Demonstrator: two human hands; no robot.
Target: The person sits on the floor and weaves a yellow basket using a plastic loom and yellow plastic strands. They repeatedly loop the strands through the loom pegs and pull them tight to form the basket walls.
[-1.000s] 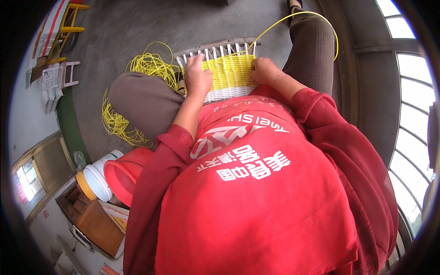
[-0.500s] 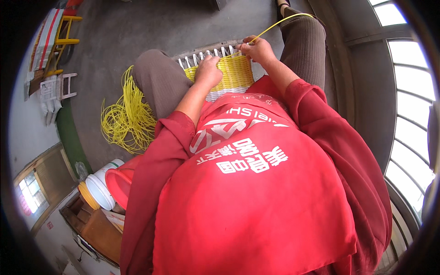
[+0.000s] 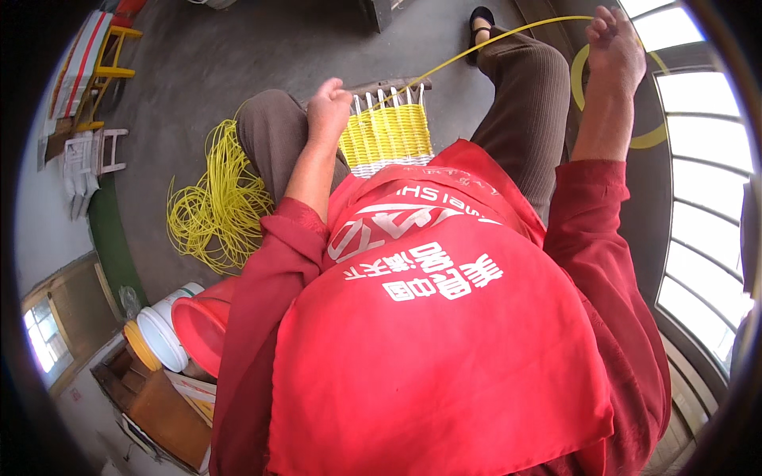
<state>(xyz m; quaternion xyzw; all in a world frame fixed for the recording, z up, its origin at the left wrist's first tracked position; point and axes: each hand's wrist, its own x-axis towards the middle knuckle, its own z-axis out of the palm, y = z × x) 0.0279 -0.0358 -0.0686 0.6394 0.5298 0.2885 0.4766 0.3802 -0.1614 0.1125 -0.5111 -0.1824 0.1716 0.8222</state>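
A woven panel (image 3: 387, 131) sits between my knees, yellow strands passing across white uprights, with a white band at its near end. The uprights meet a wooden bar (image 3: 417, 85) at the far end. My right hand (image 3: 615, 51) is raised far out to the right, closed on a yellow cord (image 3: 492, 38). The cord stretches from there to the panel's far edge. Behind that hand, more of the cord hangs in a wide loop. At the panel's left edge is my left hand (image 3: 328, 115), fingers curled; what they grip, if anything, is hidden.
A loose heap of yellow cord (image 3: 218, 202) lies on the grey floor left of my knee. Stools (image 3: 111, 71) stand at the far left. A red basin (image 3: 202, 325), white bucket (image 3: 163, 337) and wooden box (image 3: 163, 416) are at the lower left. Barred windows (image 3: 706, 182) line the right.
My right hand has swung from the panel out and up to the right, drawing the cord along. My left hand has shifted left, off the weave to its edge.
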